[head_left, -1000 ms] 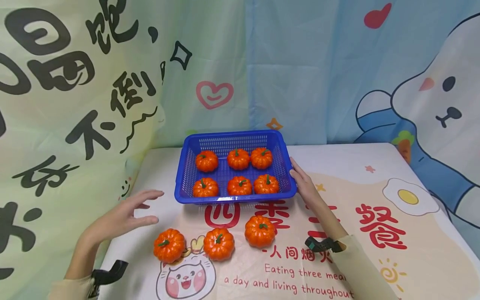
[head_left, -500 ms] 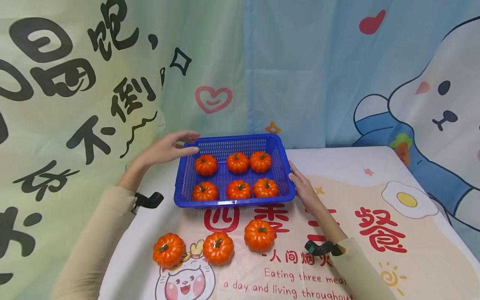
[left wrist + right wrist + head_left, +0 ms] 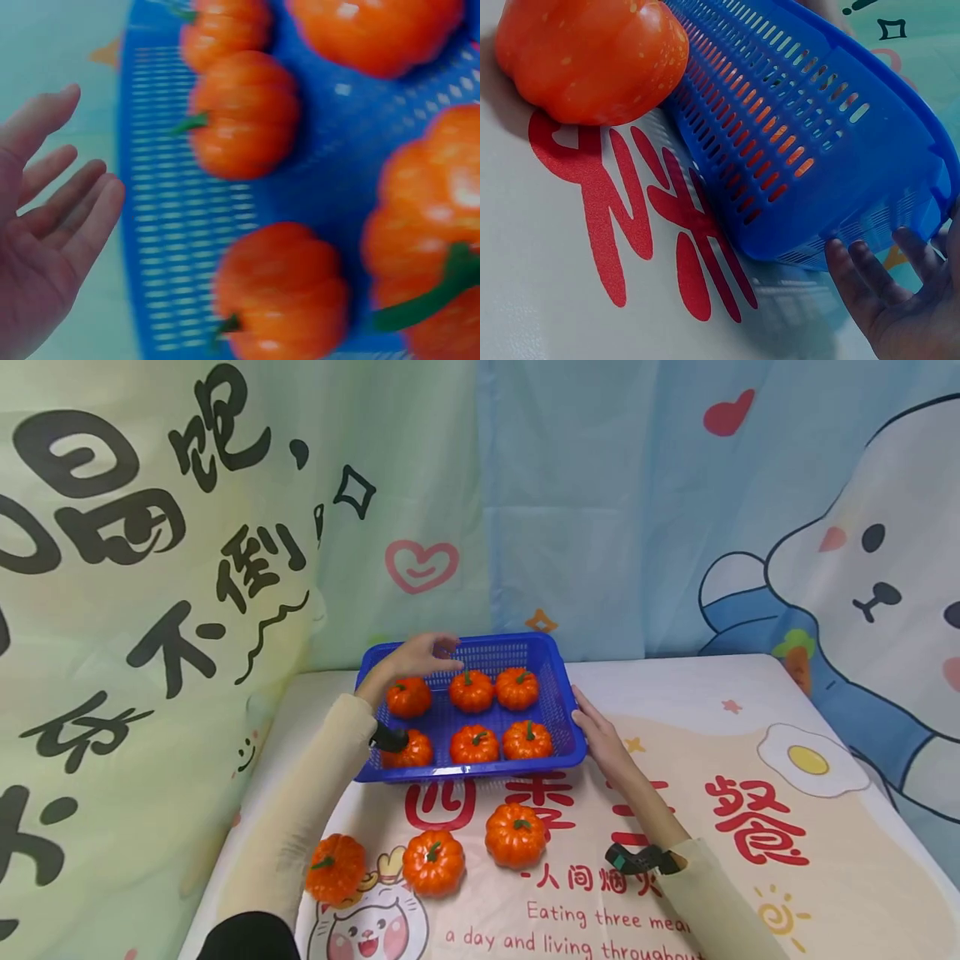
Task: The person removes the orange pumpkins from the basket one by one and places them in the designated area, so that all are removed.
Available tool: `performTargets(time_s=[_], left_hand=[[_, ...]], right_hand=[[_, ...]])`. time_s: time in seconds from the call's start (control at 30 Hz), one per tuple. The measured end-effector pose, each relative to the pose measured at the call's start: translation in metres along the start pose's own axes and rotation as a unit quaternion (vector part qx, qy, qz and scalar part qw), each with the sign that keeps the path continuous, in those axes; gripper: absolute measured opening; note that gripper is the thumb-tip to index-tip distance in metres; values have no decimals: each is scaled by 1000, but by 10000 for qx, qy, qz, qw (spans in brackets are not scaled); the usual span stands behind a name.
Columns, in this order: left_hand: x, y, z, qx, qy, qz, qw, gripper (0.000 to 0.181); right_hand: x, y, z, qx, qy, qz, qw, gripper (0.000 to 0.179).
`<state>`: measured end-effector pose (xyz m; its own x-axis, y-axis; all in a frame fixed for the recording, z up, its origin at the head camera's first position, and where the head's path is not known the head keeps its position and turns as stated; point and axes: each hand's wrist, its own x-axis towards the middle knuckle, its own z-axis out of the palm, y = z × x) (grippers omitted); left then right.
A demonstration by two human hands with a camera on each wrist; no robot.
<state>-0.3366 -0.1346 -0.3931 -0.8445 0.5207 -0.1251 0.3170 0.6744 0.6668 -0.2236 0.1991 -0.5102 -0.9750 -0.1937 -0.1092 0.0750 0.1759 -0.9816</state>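
A blue plastic basket (image 3: pixel 468 770) stands towards the back of the table, with several small orange pumpkins (image 3: pixel 474 744) in two rows inside. My left hand (image 3: pixel 422 656) hovers over the basket's back left part, fingers loosely bent and holding nothing. In the left wrist view that hand (image 3: pixel 56 217) shows its palm and spread thumb beside the far rim, near a pumpkin (image 3: pixel 244 116). My right hand (image 3: pixel 603 739) rests along the basket's right side. The right wrist view has its fingers (image 3: pixel 859 289) fairly straight against the perforated wall (image 3: pixel 780 142).
Three more pumpkins lie in front of the basket: a left one (image 3: pixel 336 868) partly behind my left sleeve, a middle one (image 3: pixel 433 863) and a right one (image 3: pixel 516 835). A printed mat (image 3: pixel 675 752) covers the table. A patterned curtain (image 3: pixel 570 510) hangs close behind.
My left hand has moved from the table's left side, up past the basket's left rim, to over its back part. My right hand stays at the basket's right side. The pumpkins keep their places.
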Motion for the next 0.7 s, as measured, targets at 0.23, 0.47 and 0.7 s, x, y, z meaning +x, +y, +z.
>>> performTargets(time_s=[0.23,0.47,0.7], left_hand=[[7,-15,21,277,-335,-484,9979,60],[14,-23,31,473,-650,-547,9953,61],[21,-33,41,579,-693,-607,9941,63]], right_hand=[[-1,-2,-3,50,20,-22,10000,60],[-4,-1,-3,59,32,-45,10000,59],[-2,0,-3,79,42,25,10000,60]])
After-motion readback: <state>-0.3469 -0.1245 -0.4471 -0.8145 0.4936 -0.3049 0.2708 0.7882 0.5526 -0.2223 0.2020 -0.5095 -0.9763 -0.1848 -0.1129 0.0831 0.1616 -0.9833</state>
